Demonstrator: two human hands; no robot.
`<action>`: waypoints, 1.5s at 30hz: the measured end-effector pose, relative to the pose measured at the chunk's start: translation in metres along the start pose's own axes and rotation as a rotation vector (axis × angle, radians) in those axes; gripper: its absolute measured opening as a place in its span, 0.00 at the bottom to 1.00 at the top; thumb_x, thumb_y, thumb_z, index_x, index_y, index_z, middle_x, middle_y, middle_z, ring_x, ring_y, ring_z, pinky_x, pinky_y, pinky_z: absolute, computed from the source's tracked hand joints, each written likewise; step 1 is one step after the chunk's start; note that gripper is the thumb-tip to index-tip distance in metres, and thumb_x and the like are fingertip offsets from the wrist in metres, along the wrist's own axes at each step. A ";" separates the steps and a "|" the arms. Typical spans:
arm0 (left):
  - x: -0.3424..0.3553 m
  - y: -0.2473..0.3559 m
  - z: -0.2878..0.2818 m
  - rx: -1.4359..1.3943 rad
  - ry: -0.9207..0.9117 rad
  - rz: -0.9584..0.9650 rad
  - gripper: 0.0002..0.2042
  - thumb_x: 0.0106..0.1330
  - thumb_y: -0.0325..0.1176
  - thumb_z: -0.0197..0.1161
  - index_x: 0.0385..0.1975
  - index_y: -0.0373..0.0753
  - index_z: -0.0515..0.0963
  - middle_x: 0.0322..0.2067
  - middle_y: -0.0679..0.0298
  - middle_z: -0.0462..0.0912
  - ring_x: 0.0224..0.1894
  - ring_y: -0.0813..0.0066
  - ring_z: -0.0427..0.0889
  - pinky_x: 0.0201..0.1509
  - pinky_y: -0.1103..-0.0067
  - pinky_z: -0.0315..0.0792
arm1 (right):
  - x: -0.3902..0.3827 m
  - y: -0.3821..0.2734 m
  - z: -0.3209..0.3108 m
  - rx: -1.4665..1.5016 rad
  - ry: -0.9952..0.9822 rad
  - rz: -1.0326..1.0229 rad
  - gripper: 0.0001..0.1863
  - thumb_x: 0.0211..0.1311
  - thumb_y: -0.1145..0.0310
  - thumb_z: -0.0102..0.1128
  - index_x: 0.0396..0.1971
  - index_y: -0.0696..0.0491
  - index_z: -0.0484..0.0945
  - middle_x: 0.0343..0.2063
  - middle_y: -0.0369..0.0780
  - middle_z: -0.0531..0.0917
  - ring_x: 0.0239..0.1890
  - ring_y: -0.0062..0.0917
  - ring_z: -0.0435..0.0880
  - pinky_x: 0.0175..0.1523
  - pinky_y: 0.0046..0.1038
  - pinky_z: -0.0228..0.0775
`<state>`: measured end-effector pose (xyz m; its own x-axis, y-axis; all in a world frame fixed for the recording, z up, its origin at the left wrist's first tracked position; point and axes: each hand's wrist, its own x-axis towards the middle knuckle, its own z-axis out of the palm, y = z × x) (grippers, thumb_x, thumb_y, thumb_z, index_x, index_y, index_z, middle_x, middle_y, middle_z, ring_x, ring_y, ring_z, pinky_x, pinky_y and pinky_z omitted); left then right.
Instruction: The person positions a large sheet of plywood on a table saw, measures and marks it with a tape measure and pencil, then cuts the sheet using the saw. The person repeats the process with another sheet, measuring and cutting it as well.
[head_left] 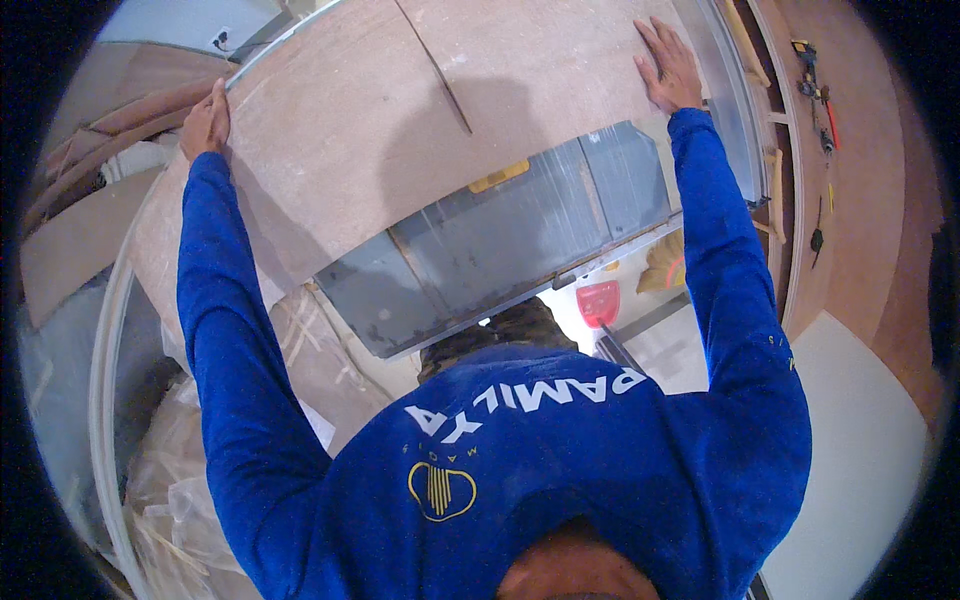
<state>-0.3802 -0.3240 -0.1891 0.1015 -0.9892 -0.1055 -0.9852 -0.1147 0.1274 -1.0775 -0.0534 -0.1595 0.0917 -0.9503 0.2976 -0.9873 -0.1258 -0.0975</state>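
Note:
A thin plywood sheet (330, 130) lies over a grey metal saw table (520, 220). One narrow dark slit (435, 65) runs through the sheet from its far side toward its middle. My left hand (208, 122) grips the sheet's left edge, fingers curled at the rim. On the sheet's far right part my right hand (668, 68) rests flat with its fingers spread, holding nothing. Just past the sheet's near edge, a yellow insert (498, 177) shows in the table top. Any blade is hidden from view.
A metal rail (735, 90) runs along the right. Beyond it, hand tools (815, 90) lie on a brown wooden surface. Below the table are a red dustpan (598, 303) and a broom (662, 262). Plastic-wrapped material (190, 480) and boards (80, 245) crowd the left.

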 end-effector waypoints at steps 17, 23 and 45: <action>0.026 -0.013 0.010 0.048 -0.024 0.038 0.41 0.73 0.69 0.32 0.55 0.39 0.83 0.56 0.47 0.82 0.62 0.45 0.78 0.66 0.59 0.68 | 0.009 0.005 0.008 -0.024 -0.130 0.077 0.34 0.67 0.55 0.55 0.73 0.46 0.64 0.73 0.53 0.61 0.75 0.52 0.57 0.78 0.49 0.46; 0.034 -0.018 0.009 0.072 -0.086 0.039 0.43 0.72 0.70 0.33 0.56 0.37 0.82 0.56 0.46 0.82 0.62 0.45 0.78 0.67 0.60 0.67 | 0.010 0.004 0.010 -0.058 -0.163 0.117 0.34 0.68 0.54 0.54 0.73 0.43 0.63 0.74 0.52 0.61 0.74 0.53 0.59 0.77 0.51 0.47; 0.010 -0.009 -0.001 0.220 0.343 0.214 0.34 0.76 0.64 0.34 0.61 0.46 0.80 0.61 0.48 0.78 0.65 0.45 0.74 0.68 0.54 0.65 | 0.025 0.017 0.028 -0.071 -0.094 0.070 0.38 0.67 0.41 0.53 0.75 0.35 0.61 0.75 0.45 0.61 0.77 0.45 0.57 0.78 0.50 0.46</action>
